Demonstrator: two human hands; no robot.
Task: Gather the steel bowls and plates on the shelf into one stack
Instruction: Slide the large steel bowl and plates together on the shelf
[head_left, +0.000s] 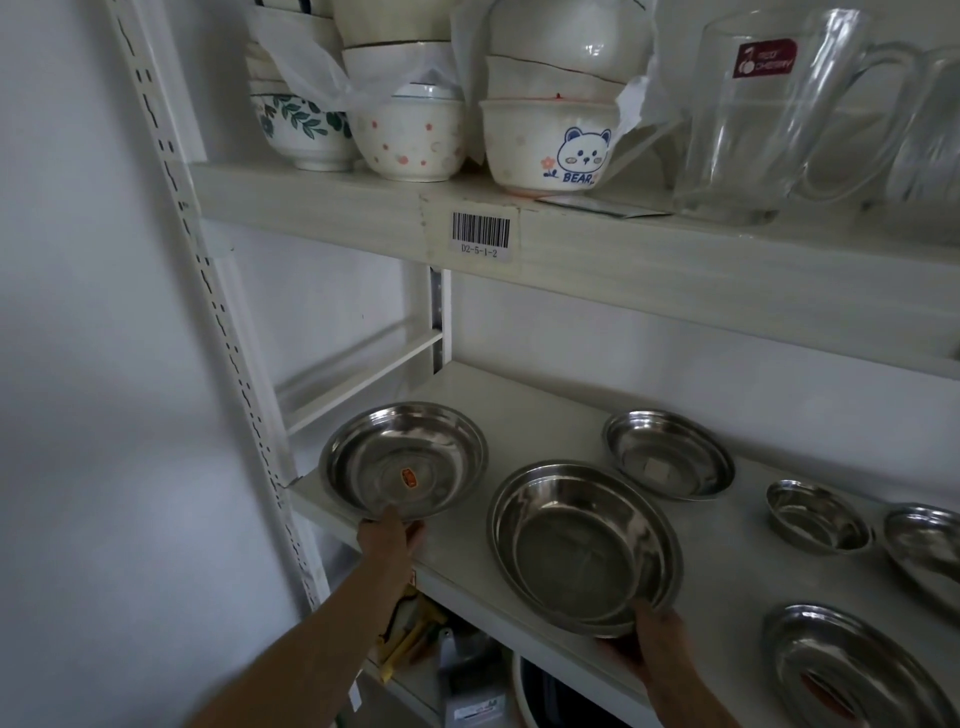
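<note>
Steel dishes lie spread on the lower white shelf (519, 415). My left hand (389, 535) pinches the near rim of a steel plate with an orange sticker (405, 460), tilted up at the shelf's left end. My right hand (652, 642) grips the near rim of a wide steel plate (582, 545) that has a second dish nested in it. Behind it sits a smaller steel bowl (667, 454). A small steel bowl (815, 517) and a dish cut off by the frame edge (924, 545) lie to the right. Another steel plate (852, 670) sits at the front right.
The upper shelf (571, 244) hangs close above, carrying ceramic bowls (548, 145) and a glass pitcher (753, 119). A white slotted upright (218, 322) and the wall stand at the left. Packaged goods (415, 634) lie on the shelf below.
</note>
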